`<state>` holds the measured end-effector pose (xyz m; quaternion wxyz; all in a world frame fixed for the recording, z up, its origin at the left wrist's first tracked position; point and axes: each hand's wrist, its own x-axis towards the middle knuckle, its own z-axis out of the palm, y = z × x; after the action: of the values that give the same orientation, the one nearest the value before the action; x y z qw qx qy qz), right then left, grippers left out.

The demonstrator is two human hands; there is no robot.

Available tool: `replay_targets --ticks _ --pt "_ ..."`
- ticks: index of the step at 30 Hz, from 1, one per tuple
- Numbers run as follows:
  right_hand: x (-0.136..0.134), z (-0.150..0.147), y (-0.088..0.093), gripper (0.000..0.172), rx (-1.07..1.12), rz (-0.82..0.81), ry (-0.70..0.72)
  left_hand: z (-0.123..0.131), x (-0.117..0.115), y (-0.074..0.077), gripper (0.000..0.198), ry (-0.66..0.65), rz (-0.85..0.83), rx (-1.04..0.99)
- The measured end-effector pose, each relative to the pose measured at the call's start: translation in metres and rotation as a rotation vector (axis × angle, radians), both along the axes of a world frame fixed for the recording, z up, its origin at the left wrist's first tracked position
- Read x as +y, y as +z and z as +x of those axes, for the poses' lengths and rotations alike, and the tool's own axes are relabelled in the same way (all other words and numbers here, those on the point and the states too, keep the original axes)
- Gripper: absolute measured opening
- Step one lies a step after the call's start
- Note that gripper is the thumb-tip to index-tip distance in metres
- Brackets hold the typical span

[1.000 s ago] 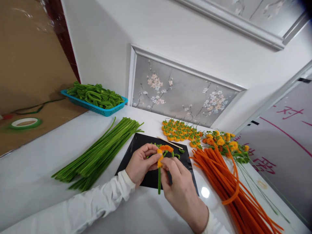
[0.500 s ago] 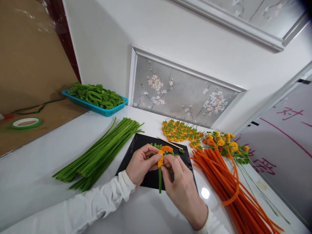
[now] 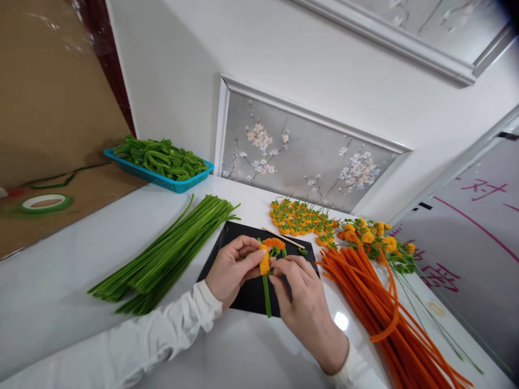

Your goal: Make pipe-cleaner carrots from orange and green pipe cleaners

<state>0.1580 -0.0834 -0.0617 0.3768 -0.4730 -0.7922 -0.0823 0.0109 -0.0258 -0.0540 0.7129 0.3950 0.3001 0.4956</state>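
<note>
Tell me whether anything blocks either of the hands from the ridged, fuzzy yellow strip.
Nothing visible does: the left hand pinches the strip, and the right hand's fingertips are close beside it, no object showing between.

This looks like a small craft workroom, though whether it sits in a home or a shop cannot be told. The white table (image 3: 44, 302) is laid out with handwork supplies: bundles of green pipe cleaners (image 3: 166, 254) and orange pipe cleaners (image 3: 377, 302), a blue basket (image 3: 178, 187) of green pieces, a black mat (image 3: 251, 297), and a roll of tape (image 3: 52, 209). Rows of small flower heads (image 3: 300, 219) suggest making in quantity. Framed blossom panels (image 3: 300, 146) and a whiteboard (image 3: 466, 227) with handwriting show an indoor room.
</note>
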Motion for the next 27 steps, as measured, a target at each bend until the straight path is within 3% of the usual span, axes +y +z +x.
replay_targets --ticks 12,16,18,20,23,27 --pt "-0.002 -0.008 0.001 0.013 0.041 0.000 -0.113 0.002 -0.004 -0.005 0.030 -0.071 0.086 0.095" --pt "-0.004 0.000 0.013 0.020 0.023 -0.050 -0.014 0.000 -0.002 -0.004 0.029 -0.130 0.070 0.073" --pt "-0.001 0.011 0.018 0.017 0.126 -0.065 0.027 -0.001 0.000 -0.004 0.029 -0.181 0.081 0.060" --pt "0.004 0.024 0.020 0.014 0.326 -0.073 -0.023 -0.001 0.003 -0.004 0.029 -0.228 0.132 0.091" --pt "0.012 0.038 0.014 0.020 0.553 -0.277 -0.033 -0.002 0.006 -0.006 0.026 -0.279 0.241 0.199" --pt "0.019 0.037 0.003 0.025 0.605 -0.600 0.074 -0.001 0.007 -0.009 0.027 -0.341 0.327 0.327"
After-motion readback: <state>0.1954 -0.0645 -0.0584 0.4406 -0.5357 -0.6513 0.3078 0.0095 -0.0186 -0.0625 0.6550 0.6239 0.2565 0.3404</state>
